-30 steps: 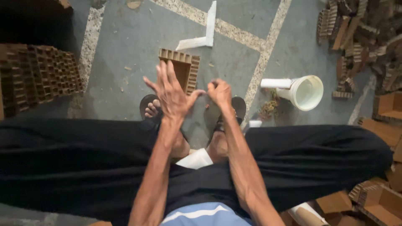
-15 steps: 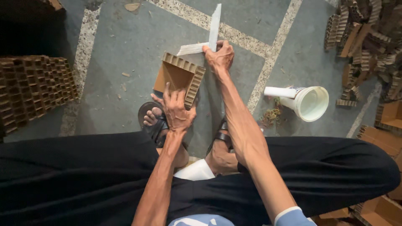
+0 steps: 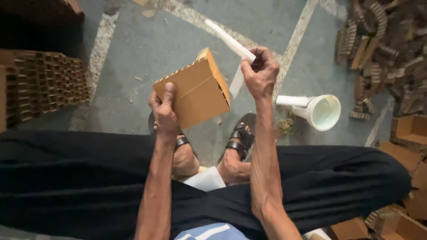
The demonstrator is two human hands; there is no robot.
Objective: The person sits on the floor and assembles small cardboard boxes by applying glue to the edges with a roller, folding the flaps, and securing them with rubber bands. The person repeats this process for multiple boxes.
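Since the earlier frame the box (image 3: 195,91) has come up off the floor (image 3: 147,49) and the white strip (image 3: 231,44) has been lifted with it. The left hand (image 3: 164,111) now has its grip clamped on the box's lower left corner, thumb flat on the brown face, holding it tilted above the sandals (image 3: 238,138). Just right of the box, the right hand (image 3: 260,73) pinches the strip, fingers closed on it; the strip's lower end hangs behind the box's right edge. A white funnel (image 3: 318,111) lies on the floor further right of the box, and stacked boxes (image 3: 42,86) stand to its left.
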